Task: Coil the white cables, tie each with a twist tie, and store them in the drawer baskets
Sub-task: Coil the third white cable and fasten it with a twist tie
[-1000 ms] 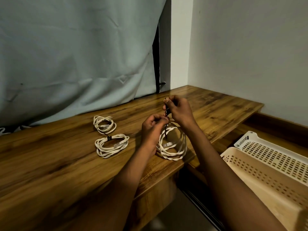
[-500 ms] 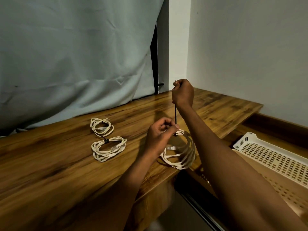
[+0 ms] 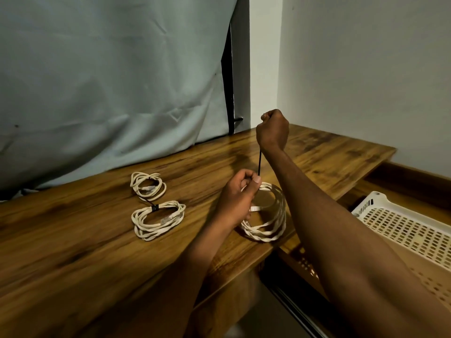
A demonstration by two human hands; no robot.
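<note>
**Tying the third cable coil**

Our left hand (image 3: 240,193) pinches the top of a white cable coil (image 3: 268,224) lying near the front edge of the wooden tabletop (image 3: 85,252). Our right hand (image 3: 272,129), raised above it, grips a black twist tie (image 3: 259,163) stretched taut between both hands. Two tied coils (image 3: 156,219) lie to the left; a cream basket (image 3: 400,230) sits at right
</note>
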